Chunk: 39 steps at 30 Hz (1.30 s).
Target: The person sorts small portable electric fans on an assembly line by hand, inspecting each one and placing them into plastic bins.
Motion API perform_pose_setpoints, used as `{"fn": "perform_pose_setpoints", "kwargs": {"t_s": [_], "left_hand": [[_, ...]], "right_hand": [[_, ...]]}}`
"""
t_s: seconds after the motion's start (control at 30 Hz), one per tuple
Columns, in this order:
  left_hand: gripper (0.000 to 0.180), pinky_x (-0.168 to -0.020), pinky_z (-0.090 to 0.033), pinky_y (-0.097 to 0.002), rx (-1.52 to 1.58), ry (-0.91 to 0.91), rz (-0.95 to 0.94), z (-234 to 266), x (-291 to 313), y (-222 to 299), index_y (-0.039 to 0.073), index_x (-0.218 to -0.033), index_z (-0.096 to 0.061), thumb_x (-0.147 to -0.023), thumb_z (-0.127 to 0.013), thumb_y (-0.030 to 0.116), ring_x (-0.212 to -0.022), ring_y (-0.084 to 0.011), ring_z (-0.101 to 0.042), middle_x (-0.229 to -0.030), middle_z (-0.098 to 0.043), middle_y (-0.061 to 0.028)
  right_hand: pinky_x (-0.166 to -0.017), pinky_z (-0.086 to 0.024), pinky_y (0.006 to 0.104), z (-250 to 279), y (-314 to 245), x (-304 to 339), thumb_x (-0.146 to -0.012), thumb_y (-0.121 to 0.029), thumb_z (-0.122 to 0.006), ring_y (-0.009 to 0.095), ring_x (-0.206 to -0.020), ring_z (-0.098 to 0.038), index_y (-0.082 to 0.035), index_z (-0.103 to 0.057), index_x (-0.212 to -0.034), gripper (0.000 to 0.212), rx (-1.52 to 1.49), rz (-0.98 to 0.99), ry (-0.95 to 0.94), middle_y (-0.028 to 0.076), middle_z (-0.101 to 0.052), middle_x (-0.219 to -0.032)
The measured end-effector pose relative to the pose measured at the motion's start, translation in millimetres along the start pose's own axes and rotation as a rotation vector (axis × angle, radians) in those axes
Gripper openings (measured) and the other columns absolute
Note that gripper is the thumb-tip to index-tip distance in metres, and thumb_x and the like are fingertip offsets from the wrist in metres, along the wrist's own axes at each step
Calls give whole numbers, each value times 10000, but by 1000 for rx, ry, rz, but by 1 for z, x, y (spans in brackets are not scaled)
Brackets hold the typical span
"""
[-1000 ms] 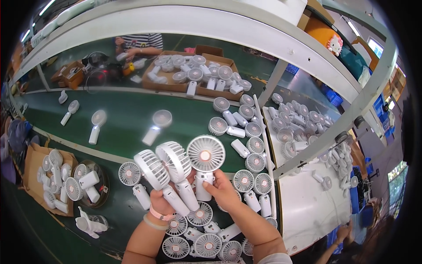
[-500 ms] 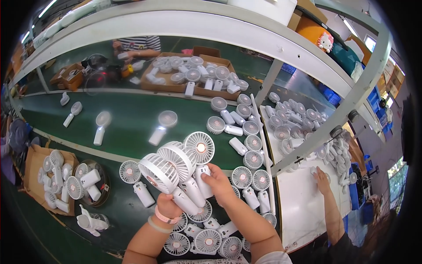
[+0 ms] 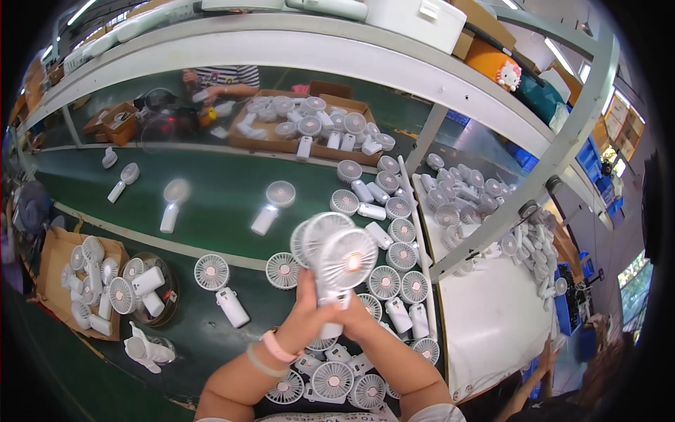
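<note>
My two hands are closed together round the handles of a bunch of white handheld fans (image 3: pixel 349 259), held upright above the near bench. Their round grilles overlap and are smeared by motion, so I cannot count them. My left hand (image 3: pixel 306 318) grips from the left, with a pink band on its wrist. My right hand (image 3: pixel 357 321) wraps the handles from the right. Just left of the bunch is another fan's round head (image 3: pixel 283 271). A single fan (image 3: pixel 230 307) lies farther left. Below and between my forearms several fans (image 3: pixel 332 380) lie close together.
Several fans, one being a fan (image 3: pixel 264 219) with a lit patch, lie on the green belt (image 3: pixel 218 228). At left stand a cardboard box (image 3: pixel 53 278) and a round container (image 3: pixel 171 309). A metal post (image 3: pixel 538 186) rises at right, beside a white table (image 3: pixel 485 337) and another person's hand (image 3: pixel 548 355).
The fans in my hands were fanned apart; now they are bunched upright, slightly farther right, with my hands together. Belt fans have shifted a little right. The other person's hand has drawn back.
</note>
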<state>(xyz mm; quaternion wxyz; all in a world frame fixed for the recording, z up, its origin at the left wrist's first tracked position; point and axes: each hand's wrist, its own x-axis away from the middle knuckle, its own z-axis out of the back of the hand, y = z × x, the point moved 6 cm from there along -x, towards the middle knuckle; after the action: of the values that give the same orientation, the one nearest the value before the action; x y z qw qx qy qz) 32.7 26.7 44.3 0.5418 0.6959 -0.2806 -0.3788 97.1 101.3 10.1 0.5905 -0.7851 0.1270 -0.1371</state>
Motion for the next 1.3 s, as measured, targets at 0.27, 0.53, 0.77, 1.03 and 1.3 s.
{"fn": "perform_pose_setpoints", "kwargs": {"t_s": [0.27, 0.53, 0.77, 1.03, 1.3], "left_hand": [[825, -1003, -283, -370, -513, -66, 16, 58, 53, 17, 11, -1326, -259, -669, -734, 167, -1232, -311, -321, -1326, -302, -207], [829, -972, -333, -374, -463, -195, -31, 39, 66, 38, -2, -1321, -268, -669, -735, 205, -1224, -343, -337, -1328, -287, -233], [454, -820, -418, -394, -1126, 308, 186, 134, 96, -2, -31, -1093, -484, -729, -646, 186, -939, -368, -502, -991, -519, -208], [862, -791, -425, -429, -1338, 490, 413, 160, 64, -47, -75, -1201, -350, -622, -725, 441, -947, -389, -466, -1030, -457, -227], [713, -870, -378, -458, -1393, 397, -80, 112, -29, -7, -35, -1194, -419, -641, -728, 293, -1045, -404, -419, -1149, -426, -261]], "right_hand": [[-895, -373, 527, -16, -23, 27, -713, -621, -548, 348, -1171, -399, -119, -368, -1303, 795, -972, 49, -456, 207, -332, -1304], [-871, -413, 522, -25, -16, 29, -691, -590, -566, 391, -1094, -474, -69, -399, -1276, 801, -1071, -85, -379, 249, -402, -1262], [-849, -483, 417, 128, -26, 188, -674, -120, -586, 300, -1000, -563, 3, -406, -1220, 588, -342, -17, 596, 156, -537, -1117], [-718, -446, 281, 402, -2, 322, -782, -347, -642, 128, -790, -550, -2, -552, -1051, 446, 305, 31, 1304, 11, -584, -897], [-942, -370, 402, 350, -62, 257, -762, -162, -638, 327, -1077, -491, 51, -468, -1170, 490, 1695, 52, 1608, 207, -523, -1149]]}}
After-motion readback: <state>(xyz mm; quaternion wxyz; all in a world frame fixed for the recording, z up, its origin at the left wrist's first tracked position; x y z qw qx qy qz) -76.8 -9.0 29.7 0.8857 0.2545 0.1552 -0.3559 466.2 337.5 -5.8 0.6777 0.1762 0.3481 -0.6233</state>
